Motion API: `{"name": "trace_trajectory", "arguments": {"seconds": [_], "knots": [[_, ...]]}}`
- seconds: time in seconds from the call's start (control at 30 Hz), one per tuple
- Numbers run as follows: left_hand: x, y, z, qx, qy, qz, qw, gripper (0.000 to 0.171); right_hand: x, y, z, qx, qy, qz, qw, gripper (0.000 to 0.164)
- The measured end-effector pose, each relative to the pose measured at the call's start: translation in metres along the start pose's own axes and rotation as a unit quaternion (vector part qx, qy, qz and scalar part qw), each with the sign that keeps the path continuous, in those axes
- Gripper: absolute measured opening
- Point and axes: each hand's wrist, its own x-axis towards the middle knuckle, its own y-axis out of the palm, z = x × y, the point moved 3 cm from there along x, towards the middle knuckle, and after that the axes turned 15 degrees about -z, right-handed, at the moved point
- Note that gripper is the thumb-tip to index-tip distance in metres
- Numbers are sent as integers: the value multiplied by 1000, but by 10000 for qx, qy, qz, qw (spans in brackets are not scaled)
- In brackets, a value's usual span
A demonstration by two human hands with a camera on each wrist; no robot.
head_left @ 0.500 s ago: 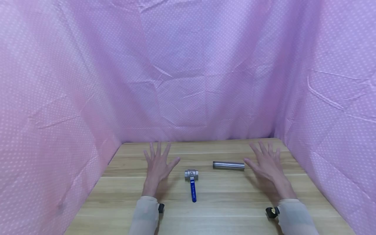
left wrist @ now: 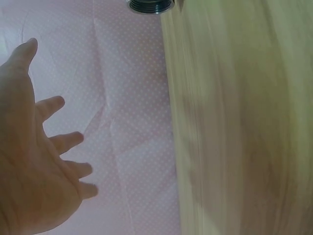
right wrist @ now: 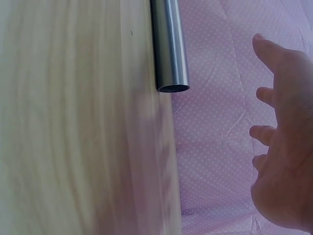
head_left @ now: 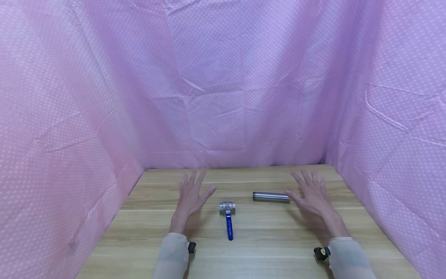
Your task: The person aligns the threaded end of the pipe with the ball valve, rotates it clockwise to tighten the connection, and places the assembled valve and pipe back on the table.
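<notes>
A ball valve (head_left: 227, 208) with a blue lever handle lies on the wooden table, its handle pointing toward the person. To its right and a little farther back lies a steel pipe (head_left: 271, 197), whose hollow end (right wrist: 173, 88) shows in the right wrist view. My left hand (head_left: 189, 197) is spread above the table, left of the valve, and holds nothing. Fingers apart, my right hand (head_left: 314, 197) hovers by the pipe's right end, with the thumb tip close to it; the head view does not settle whether they touch. In the left wrist view the valve's threaded end (left wrist: 150, 6) appears at the top.
Pink dotted cloth (head_left: 216, 116) hangs behind the table (head_left: 265, 248) and along both sides. Each wrist bears a small black device, the left one (head_left: 192, 247) and the right one (head_left: 321, 253), beside light sleeves.
Both hands have shifted slightly inward, the left to the right and the right to the left. Their fingers look somewhat blurred. The valve and pipe stay in place.
</notes>
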Motion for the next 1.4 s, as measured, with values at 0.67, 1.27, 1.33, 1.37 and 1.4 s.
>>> {"name": "trace_trajectory", "arguments": {"seconds": [0.67,1.27,1.33,1.37,1.4], "knots": [[-6,13,-9,-670,125,967,9930,85,-2,6,11,493,-53,230,9985,88],[-15,22,-15,-961,163,1542,9832,83,-6,17,17,667,-86,427,9968,90],[-16,24,-15,-1005,145,1585,9821,83,-7,18,16,751,-67,482,9960,90],[-16,24,-15,-1051,145,1603,9814,84,-7,18,16,791,-37,530,9955,90],[-16,25,-15,-1091,130,1635,9804,84,-7,19,16,838,14,589,9947,90]]}}
